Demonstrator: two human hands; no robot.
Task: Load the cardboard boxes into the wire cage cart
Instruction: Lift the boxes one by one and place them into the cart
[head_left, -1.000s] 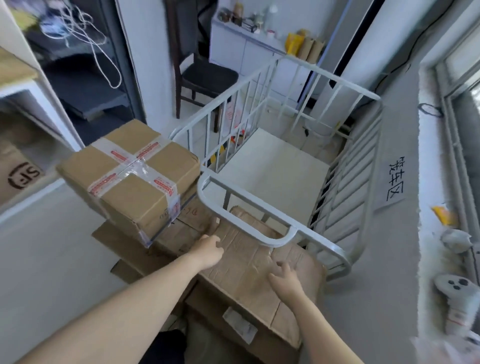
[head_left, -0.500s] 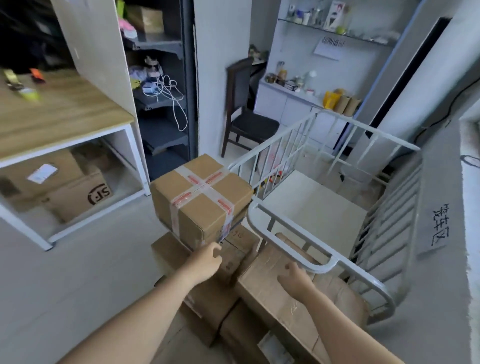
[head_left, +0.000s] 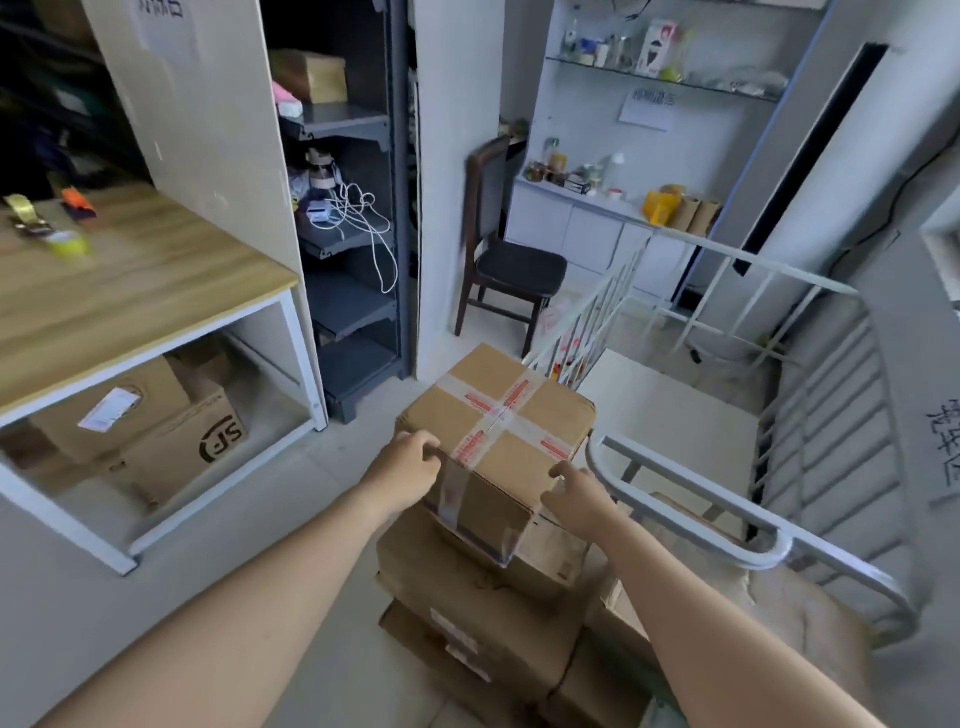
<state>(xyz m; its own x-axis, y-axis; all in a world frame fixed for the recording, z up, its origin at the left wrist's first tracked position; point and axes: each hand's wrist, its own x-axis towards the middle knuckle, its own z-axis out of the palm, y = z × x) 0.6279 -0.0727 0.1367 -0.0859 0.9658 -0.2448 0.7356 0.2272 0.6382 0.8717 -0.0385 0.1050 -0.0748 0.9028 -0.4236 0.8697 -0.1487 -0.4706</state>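
A brown cardboard box (head_left: 511, 415) crossed with clear tape and red print sits on top of a stack of cardboard boxes (head_left: 483, 608) on the floor. My left hand (head_left: 408, 462) grips its near left top edge, fingers curled over the rim. My right hand (head_left: 574, 493) holds its near right edge. The white wire cage cart (head_left: 810, 467) stands just to the right, its floor bare and its curved handle bar (head_left: 691, 499) beside my right hand. More flat boxes lie below the handle.
A wooden-topped table (head_left: 130, 291) stands at left with an SF-marked box (head_left: 182, 441) under it. Grey shelving (head_left: 353, 239) with cables and a dark chair (head_left: 511, 265) stand behind. White cabinets (head_left: 587, 228) line the back wall.
Both hands rose from the lower flat boxes and took hold of the taped top box. The view lifted and swung left, away from the cart.
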